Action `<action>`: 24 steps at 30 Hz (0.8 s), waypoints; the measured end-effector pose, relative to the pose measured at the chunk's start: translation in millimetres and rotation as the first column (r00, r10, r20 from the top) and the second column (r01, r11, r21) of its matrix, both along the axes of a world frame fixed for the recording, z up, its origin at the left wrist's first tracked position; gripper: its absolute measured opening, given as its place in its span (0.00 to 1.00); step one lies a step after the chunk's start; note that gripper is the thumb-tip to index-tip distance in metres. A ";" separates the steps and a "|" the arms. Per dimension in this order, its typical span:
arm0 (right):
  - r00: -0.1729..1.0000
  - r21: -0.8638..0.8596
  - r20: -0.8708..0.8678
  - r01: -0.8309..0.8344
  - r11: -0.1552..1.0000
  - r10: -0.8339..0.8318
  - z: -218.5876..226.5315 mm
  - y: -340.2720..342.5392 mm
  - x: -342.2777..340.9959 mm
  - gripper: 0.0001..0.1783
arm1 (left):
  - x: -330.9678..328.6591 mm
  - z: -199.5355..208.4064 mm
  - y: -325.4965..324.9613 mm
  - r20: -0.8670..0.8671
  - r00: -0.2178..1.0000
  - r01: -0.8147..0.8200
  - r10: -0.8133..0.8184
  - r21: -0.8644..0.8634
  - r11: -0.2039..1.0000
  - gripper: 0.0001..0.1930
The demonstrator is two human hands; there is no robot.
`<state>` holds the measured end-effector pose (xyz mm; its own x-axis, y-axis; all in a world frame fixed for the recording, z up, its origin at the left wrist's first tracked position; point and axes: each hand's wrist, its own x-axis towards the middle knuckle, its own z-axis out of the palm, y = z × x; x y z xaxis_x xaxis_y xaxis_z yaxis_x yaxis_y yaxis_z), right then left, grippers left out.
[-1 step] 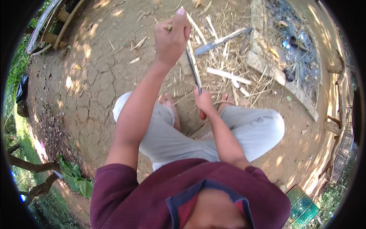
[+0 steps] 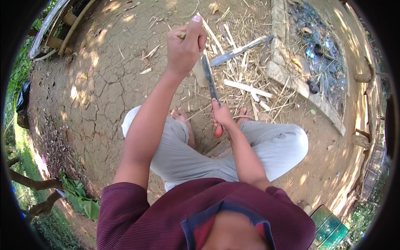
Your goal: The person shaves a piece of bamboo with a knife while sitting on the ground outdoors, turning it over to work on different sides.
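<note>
Our right hand (image 2: 221, 114) has the knife (image 2: 211, 82)!
That grip wraps the red handle (image 2: 218, 132), blade pointing away; split sticks (image 2: 248, 88) litter the dirt (image 2: 112, 79) to its right; farther out, our left hand (image 2: 183, 48) clenches something tan (image 2: 182, 35) we can't make out.

The handle (image 2: 218, 132) is red; blade (image 2: 211, 79), dark grey; shirt (image 2: 166, 212), maroon.

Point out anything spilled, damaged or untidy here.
The dirt ground is cracked left of the left forearm, and pale wood strips lie strewn at odd angles beyond the right hand, looking untidy.
</note>
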<state>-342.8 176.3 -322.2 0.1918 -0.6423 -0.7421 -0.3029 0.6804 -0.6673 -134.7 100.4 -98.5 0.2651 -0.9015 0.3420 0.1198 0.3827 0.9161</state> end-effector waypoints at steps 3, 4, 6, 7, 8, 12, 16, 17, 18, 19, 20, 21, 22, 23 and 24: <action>0.992 -0.155 -0.106 -0.086 0.984 0.070 41.2 -2.3 7.5 0.27 | 1.1 1.9 -5.5 -0.029 0.993 -0.112 0.112 0.009 0.994 0.27; 0.968 -0.317 -0.219 -0.193 0.929 0.126 43.5 -6.5 9.2 0.26 | 2.8 -0.5 -6.2 -0.044 0.991 -0.122 0.123 0.017 0.992 0.27; 0.973 -0.495 -0.200 -0.200 0.845 0.113 78.2 -15.0 19.2 0.25 | 7.3 -0.9 -8.9 -0.045 0.991 -0.123 0.123 -0.001 0.992 0.27; 0.996 -0.516 -0.058 -0.084 0.853 0.063 126.4 -20.0 30.1 0.26 | 9.0 -2.2 -8.0 -0.045 0.991 -0.126 0.126 -0.001 0.992 0.27; 0.996 -0.588 0.081 0.026 0.808 0.026 169.8 -21.5 38.7 0.26 | 10.7 -4.0 -7.4 -0.048 0.991 -0.126 0.126 0.010 0.992 0.27; 0.874 -0.682 0.477 0.434 0.588 -0.092 190.2 -11.6 60.8 0.24 | 8.5 -0.9 -6.5 -0.033 0.991 -0.127 0.127 0.007 0.992 0.26; 0.836 -0.502 -0.537 -0.422 0.755 0.110 -9.8 18.9 30.3 0.30 | -3.8 -8.7 11.6 0.106 0.988 -0.104 0.111 -0.067 0.992 0.28; 0.865 -0.481 -0.493 -0.363 0.798 0.096 -15.7 19.7 30.5 0.30 | -0.2 -10.5 8.4 0.172 0.979 -0.094 0.113 -0.118 0.989 0.28; 0.869 -0.511 -0.484 -0.373 0.775 0.099 -22.5 -5.9 30.8 0.29 | 2.1 -6.6 -5.2 0.154 0.982 -0.097 0.113 -0.111 0.989 0.28; 0.867 -0.490 -0.482 -0.386 0.782 0.126 -23.9 -2.4 23.5 0.28 | -0.1 1.5 0.2 0.128 0.987 -0.096 0.101 -0.044 0.994 0.28; 0.865 -0.469 -0.478 -0.397 0.789 0.151 -24.7 10.1 15.4 0.28 | -1.7 10.0 4.5 0.102 0.991 -0.092 0.089 0.023 0.996 0.28; 0.927 -0.271 -0.344 -0.254 0.928 0.153 -6.9 16.7 12.7 0.27 | 2.2 18.7 4.3 0.066 0.994 -0.092 0.089 0.058 0.994 0.27; 0.975 -0.073 -0.195 -0.125 0.989 0.109 11.5 2.3 14.1 0.27 | 0.8 8.8 7.2 0.079 0.997 0.008 -0.007 -0.015 1.000 0.27; 0.998 0.148 -0.053 -0.025 0.989 0.033 20.9 -14.0 14.6 0.27 | 7.1 4.8 -7.7 0.055 0.998 0.009 -0.006 -0.046 0.999 0.27; 0.783 0.615 0.527 -0.085 0.784 -0.329 27.4 -39.3 -0.4 0.26 | 12.2 6.1 -13.5 0.027 0.999 0.028 -0.027 -0.040 0.999 0.26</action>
<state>-343.2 137.0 -294.8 0.6616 -0.1764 -0.7288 0.1162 0.9843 -0.1328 -122.5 86.9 -92.3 0.2306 -0.8936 0.3851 0.1072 0.4167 0.9027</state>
